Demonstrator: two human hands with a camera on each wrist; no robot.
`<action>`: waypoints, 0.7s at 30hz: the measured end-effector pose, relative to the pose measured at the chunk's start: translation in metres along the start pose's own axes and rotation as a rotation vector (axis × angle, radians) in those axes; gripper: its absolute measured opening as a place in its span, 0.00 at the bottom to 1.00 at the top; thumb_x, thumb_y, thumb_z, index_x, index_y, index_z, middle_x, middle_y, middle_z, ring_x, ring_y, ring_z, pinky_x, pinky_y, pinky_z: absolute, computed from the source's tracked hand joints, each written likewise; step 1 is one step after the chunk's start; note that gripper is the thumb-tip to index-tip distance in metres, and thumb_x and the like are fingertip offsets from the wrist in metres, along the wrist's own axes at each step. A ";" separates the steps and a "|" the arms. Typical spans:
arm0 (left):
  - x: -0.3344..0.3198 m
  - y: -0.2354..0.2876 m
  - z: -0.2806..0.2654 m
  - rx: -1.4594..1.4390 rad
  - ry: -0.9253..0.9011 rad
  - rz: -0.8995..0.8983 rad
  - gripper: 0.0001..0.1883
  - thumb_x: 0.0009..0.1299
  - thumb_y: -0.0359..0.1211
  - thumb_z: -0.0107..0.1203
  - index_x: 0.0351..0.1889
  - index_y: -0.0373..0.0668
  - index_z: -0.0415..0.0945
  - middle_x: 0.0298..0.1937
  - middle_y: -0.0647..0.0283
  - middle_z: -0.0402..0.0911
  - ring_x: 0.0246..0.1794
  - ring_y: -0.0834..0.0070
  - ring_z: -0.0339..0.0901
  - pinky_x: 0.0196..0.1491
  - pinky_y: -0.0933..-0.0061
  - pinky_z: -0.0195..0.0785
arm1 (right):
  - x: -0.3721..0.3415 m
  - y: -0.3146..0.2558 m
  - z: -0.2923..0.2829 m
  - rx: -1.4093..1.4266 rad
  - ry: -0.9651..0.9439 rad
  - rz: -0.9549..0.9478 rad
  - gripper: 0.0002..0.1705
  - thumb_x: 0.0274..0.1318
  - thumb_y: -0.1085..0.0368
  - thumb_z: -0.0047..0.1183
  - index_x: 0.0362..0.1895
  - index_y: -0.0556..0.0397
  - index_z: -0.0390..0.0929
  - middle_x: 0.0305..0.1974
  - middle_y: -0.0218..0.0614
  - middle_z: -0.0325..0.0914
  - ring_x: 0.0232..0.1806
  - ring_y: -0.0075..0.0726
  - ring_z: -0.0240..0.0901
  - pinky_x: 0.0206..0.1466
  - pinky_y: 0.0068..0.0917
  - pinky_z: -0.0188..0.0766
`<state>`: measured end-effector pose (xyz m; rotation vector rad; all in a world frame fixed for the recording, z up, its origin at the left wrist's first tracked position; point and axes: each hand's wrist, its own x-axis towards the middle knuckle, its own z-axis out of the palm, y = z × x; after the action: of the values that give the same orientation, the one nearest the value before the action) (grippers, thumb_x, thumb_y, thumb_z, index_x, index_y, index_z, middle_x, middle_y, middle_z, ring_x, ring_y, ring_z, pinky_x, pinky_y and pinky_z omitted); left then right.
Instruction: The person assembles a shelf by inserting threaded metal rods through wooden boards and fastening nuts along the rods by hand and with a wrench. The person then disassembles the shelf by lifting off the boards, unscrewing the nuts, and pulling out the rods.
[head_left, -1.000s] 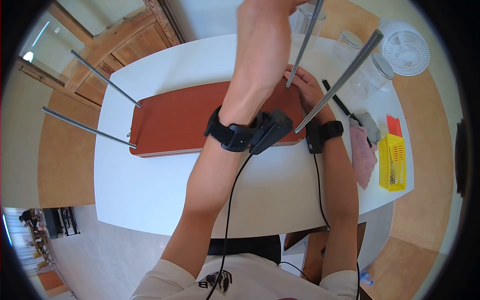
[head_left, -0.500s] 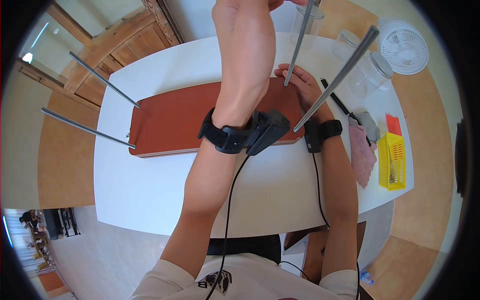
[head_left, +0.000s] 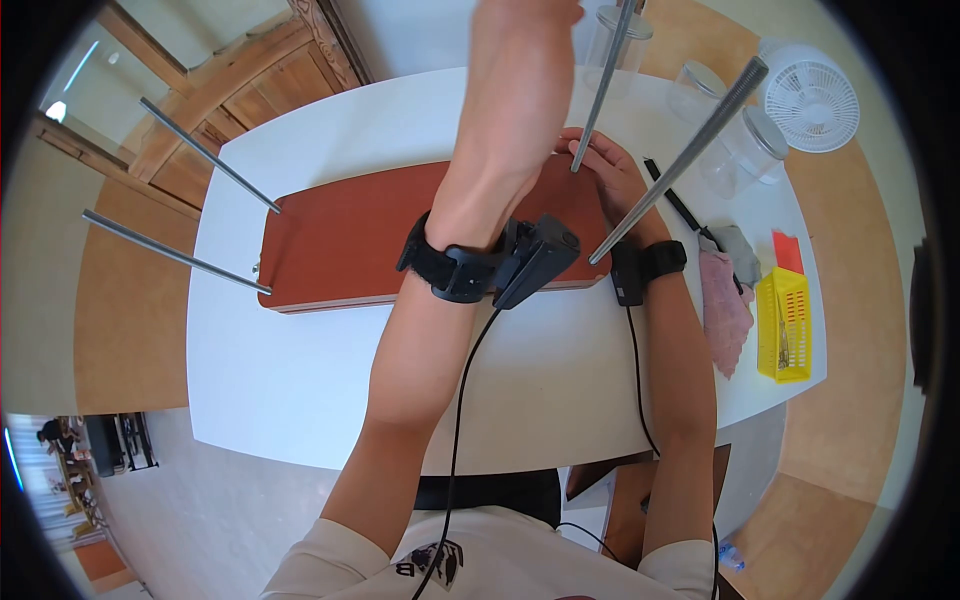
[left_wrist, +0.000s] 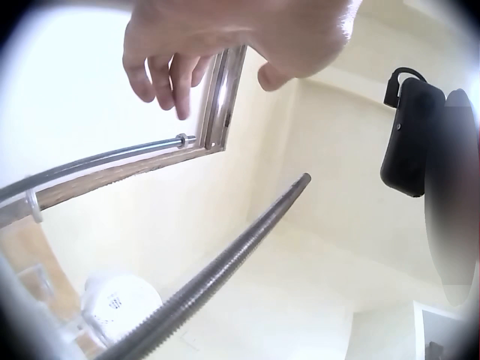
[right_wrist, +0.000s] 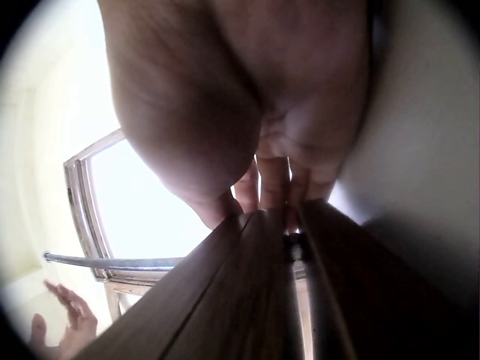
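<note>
A red-brown board [head_left: 370, 235] lies on the white table with four metal rods standing up from its corners. My left hand [head_left: 525, 35] is raised at the head view's top edge, its fingers mostly out of frame. The left wrist view shows that hand [left_wrist: 232, 37] holding nothing, fingers loosely bent above a rod [left_wrist: 112, 155] with a nut near its tip. A second threaded rod [left_wrist: 217, 274] rises nearer the camera. My right hand [head_left: 615, 175] grips the board's right end, thumb and fingers around the layered edge [right_wrist: 225, 292] in the right wrist view.
Clear jars [head_left: 765, 135] and a white fan [head_left: 810, 100] stand at the back right. A black tool [head_left: 680, 200], a pink cloth [head_left: 725, 310] and a yellow basket [head_left: 768, 340] lie on the right. Cables hang from both wrist cameras.
My left hand shifted left and then back to the right, staying raised; its fingertips, seen beside the rod before, are now mostly out of the head view. My right hand stays on the board's end.
</note>
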<state>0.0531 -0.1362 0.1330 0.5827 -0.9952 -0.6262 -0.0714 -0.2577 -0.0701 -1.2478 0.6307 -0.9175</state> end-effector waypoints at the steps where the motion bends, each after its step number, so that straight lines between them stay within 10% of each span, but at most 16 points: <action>1: -0.001 0.003 -0.001 0.000 0.001 0.001 0.42 0.82 0.59 0.43 0.70 0.24 0.65 0.61 0.42 0.79 0.67 0.62 0.72 0.77 0.58 0.50 | -0.001 -0.002 0.002 -0.001 -0.001 0.000 0.22 0.72 0.57 0.56 0.61 0.58 0.76 0.56 0.40 0.82 0.61 0.33 0.76 0.66 0.30 0.72; 6: 0.025 0.000 -0.055 0.042 -0.540 -0.034 0.46 0.80 0.61 0.45 0.76 0.24 0.56 0.74 0.40 0.64 0.75 0.57 0.66 0.79 0.56 0.46 | -0.001 -0.002 0.002 0.004 0.009 0.015 0.22 0.72 0.57 0.56 0.61 0.58 0.76 0.56 0.40 0.81 0.61 0.33 0.75 0.65 0.29 0.72; 10: 0.011 0.002 -0.033 0.040 -0.453 -0.009 0.45 0.81 0.59 0.45 0.76 0.24 0.56 0.74 0.40 0.65 0.74 0.57 0.67 0.79 0.56 0.46 | -0.002 -0.003 0.004 0.022 0.026 0.041 0.23 0.71 0.57 0.56 0.61 0.58 0.76 0.56 0.41 0.81 0.61 0.33 0.75 0.65 0.28 0.72; 12: -0.005 0.006 0.008 0.101 0.000 -0.005 0.40 0.82 0.57 0.45 0.71 0.25 0.64 0.63 0.45 0.77 0.65 0.63 0.73 0.76 0.57 0.51 | 0.000 0.001 0.001 0.030 0.008 0.012 0.23 0.71 0.57 0.56 0.62 0.59 0.76 0.56 0.42 0.81 0.61 0.33 0.75 0.66 0.28 0.71; 18: 0.019 0.001 -0.051 0.003 -0.510 -0.044 0.47 0.81 0.61 0.41 0.77 0.25 0.53 0.76 0.40 0.62 0.78 0.56 0.61 0.79 0.58 0.45 | -0.003 -0.003 0.003 0.008 0.021 0.021 0.23 0.71 0.58 0.56 0.62 0.60 0.75 0.56 0.42 0.81 0.61 0.33 0.75 0.65 0.28 0.71; 21: 0.012 0.003 -0.046 0.047 -0.434 0.032 0.46 0.81 0.61 0.41 0.77 0.24 0.53 0.75 0.39 0.62 0.79 0.57 0.59 0.80 0.58 0.43 | -0.001 -0.001 0.002 0.023 0.023 0.015 0.22 0.71 0.58 0.56 0.61 0.60 0.76 0.56 0.42 0.81 0.61 0.33 0.75 0.65 0.28 0.71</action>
<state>0.0991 -0.1353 0.1224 0.4791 -1.4266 -0.7184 -0.0703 -0.2552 -0.0688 -1.2118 0.6449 -0.9253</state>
